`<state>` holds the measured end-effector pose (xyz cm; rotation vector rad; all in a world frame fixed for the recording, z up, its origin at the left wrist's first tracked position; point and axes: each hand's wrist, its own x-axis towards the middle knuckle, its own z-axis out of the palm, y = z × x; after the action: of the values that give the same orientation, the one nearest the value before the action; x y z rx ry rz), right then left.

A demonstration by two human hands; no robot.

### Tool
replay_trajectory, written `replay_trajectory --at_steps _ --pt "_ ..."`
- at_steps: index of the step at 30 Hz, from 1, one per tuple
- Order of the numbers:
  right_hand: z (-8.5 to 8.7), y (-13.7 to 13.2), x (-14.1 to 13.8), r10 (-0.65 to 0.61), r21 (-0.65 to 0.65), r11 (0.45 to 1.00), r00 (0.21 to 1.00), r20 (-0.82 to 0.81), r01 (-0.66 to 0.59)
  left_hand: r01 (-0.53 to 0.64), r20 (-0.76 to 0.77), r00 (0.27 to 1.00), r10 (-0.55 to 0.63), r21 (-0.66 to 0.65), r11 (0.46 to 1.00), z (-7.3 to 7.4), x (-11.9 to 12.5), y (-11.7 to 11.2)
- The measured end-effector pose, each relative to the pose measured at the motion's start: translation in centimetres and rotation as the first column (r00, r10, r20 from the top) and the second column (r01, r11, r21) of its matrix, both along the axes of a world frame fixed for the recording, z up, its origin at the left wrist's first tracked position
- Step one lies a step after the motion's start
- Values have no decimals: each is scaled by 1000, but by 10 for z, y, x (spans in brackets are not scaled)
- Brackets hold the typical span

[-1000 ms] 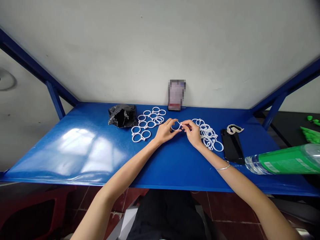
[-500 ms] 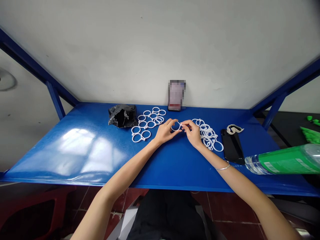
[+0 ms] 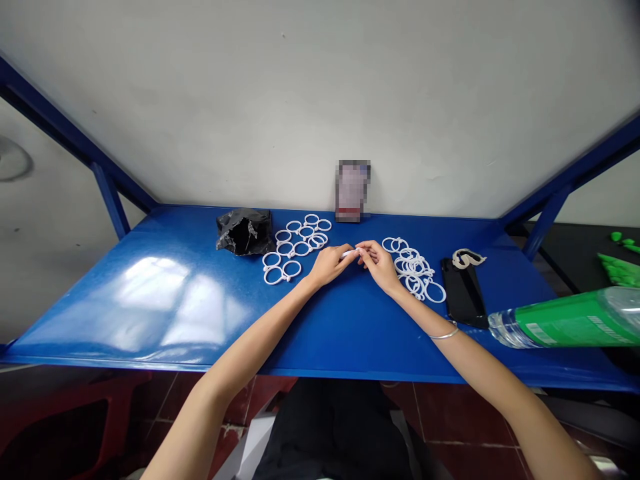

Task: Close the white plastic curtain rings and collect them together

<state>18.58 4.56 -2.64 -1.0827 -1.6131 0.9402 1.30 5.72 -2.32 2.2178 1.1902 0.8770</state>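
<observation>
Both of my hands meet over the middle of the blue table (image 3: 150,293) and pinch one white plastic ring (image 3: 350,252) between their fingertips. My left hand (image 3: 329,264) grips it from the left, my right hand (image 3: 379,263) from the right. The ring now lies nearly edge-on, so only a short white piece shows. Several white rings (image 3: 297,247) are laid out to the left of my hands. A looser heap of white rings (image 3: 415,268) lies just right of my right hand.
A crumpled black bag (image 3: 244,231) sits left of the laid-out rings. A phone (image 3: 353,191) leans against the back wall. On the right lie a black flat case (image 3: 465,292), a beige clip (image 3: 467,257) and a green-labelled bottle (image 3: 565,319) on its side.
My hands have turned the ring from facing me to nearly flat and drawn closer together. The rings on the table have stayed put.
</observation>
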Motion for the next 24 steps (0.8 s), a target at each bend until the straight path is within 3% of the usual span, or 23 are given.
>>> replay_trajectory --at_steps 4,15,24 --pt "0 0 0 8 22 1000 1000 21 -8 -12 32 999 13 -32 999 -2 0 1" --pt "1 1 0 -12 128 992 992 129 -5 11 336 939 78 -256 967 0 0 5" --pt "2 -3 0 16 179 982 977 215 -55 12 367 924 107 -307 952 5 0 3"
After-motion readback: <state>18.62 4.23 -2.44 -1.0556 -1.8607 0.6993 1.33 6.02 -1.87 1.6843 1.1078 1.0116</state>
